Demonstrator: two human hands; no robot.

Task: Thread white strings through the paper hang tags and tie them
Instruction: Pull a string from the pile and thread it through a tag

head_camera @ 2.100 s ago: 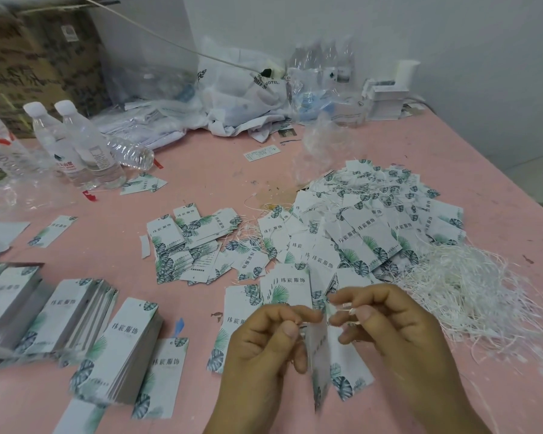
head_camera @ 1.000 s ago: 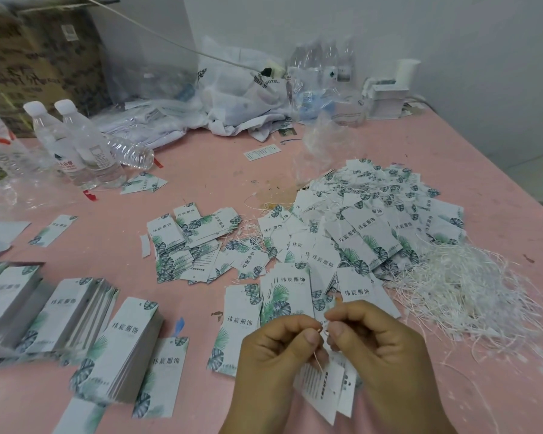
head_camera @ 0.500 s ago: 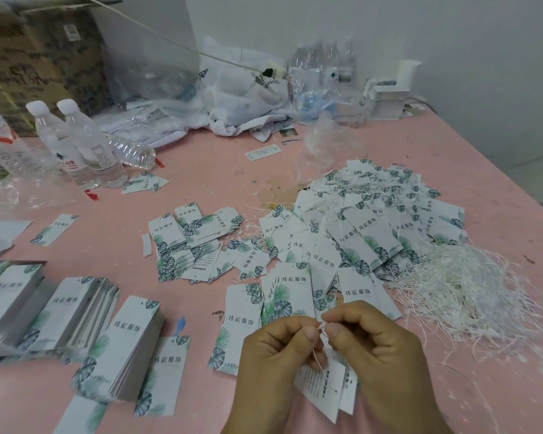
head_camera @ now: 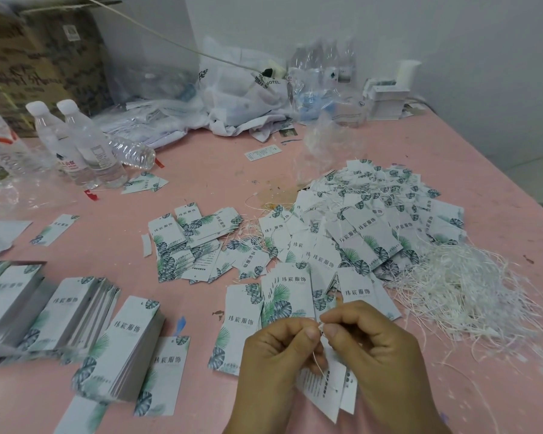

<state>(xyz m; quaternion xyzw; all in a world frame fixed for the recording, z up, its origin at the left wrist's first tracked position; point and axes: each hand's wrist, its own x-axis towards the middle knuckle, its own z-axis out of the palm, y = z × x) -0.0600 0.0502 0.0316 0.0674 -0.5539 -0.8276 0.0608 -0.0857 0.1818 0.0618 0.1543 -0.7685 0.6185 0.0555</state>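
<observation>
My left hand (head_camera: 273, 355) and my right hand (head_camera: 373, 349) meet at the near edge of the pink table (head_camera: 201, 170), fingertips pinched together on a thin white string (head_camera: 318, 363). A small set of white hang tags (head_camera: 325, 389) dangles from that string below my fingers. A tangle of loose white strings (head_camera: 461, 292) lies to the right. A big heap of strung tags (head_camera: 376, 214) spreads behind it. Neat stacks of unstrung tags (head_camera: 76, 314) with leaf prints sit at the left.
Two water bottles (head_camera: 76, 142) stand at the far left, one more lies beside them. Plastic bags (head_camera: 239, 98) and cardboard boxes (head_camera: 29, 57) crowd the back. A white box (head_camera: 389, 98) sits at the far right corner. The table's right edge drops off to the floor.
The tags have swung from standing upright between my hands to hanging below them. My fingertips have closed together on the string and risen slightly.
</observation>
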